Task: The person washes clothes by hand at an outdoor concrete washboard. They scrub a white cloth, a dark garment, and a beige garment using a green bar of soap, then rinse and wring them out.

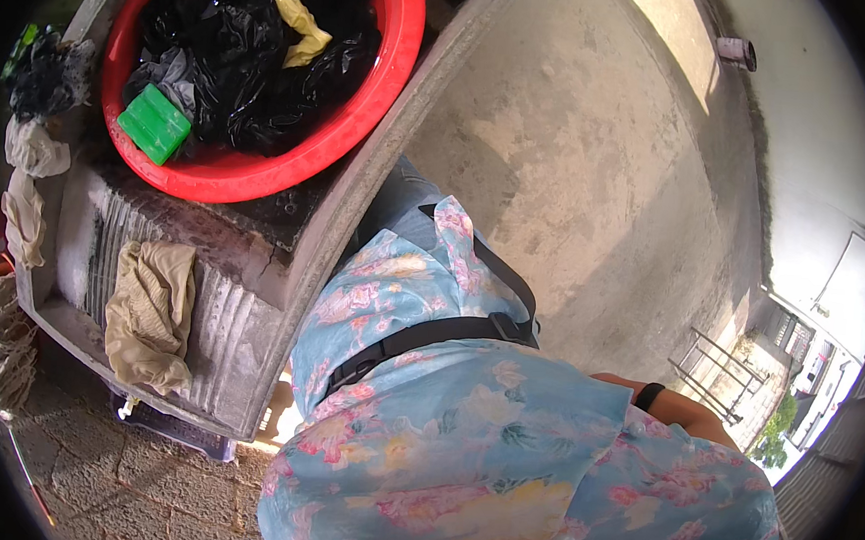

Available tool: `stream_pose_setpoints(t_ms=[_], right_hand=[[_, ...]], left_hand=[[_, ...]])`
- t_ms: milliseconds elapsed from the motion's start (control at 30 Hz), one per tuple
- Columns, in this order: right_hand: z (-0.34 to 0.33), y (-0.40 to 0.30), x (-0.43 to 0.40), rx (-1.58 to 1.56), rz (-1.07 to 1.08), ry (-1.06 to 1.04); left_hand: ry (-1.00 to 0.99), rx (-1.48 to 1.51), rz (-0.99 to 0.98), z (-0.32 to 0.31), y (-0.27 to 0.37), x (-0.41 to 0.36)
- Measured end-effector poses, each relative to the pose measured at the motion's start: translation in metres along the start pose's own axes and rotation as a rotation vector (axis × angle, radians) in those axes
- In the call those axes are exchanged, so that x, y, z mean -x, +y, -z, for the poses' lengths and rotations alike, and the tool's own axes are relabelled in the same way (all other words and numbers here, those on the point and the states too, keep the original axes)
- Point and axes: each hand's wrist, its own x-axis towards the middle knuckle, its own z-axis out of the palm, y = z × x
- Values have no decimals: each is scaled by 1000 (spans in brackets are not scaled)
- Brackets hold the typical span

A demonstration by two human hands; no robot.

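Note:
My left hand is out of view. At the right, my right hand (613, 382) shows only as a sliver past a black wristband (648, 396). The floral shirt (466, 438) hides the rest of it, fingers included. Before me a red plastic basin (250, 186) stands in a concrete laundry sink (297, 275). Dark wet cloth (243, 69) fills the basin, with a yellow cloth piece (302, 31) on top. A green bar of laundry soap (154, 124) rests at the basin's near-left rim beside a grey cloth (168, 75). Crumpled beige cloth (150, 310) lies over the ribbed washboard.
Along the sink's left edge sit bunched cloths, one dark (51, 78), one white (35, 148), one beige (24, 219). A string mop head (2, 345) hangs at far left. Below the sink is a dark plastic crate (173, 429). Concrete floor (560, 166) extends right to a white wall (810, 146).

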Motion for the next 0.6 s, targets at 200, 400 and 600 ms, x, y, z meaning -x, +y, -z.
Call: stream_pose_setpoints(t_ms=[200,400,600], right_hand=[[-3,-10,10,-128,-26,253],[3,-17,15,-281,15,414],[7,-32,8,-413,85,497]], left_hand=[[-9,107,45,-21,-28,9],[-15,204,86,-44,-47,26],[-15,268,120,-60,-56,38]])
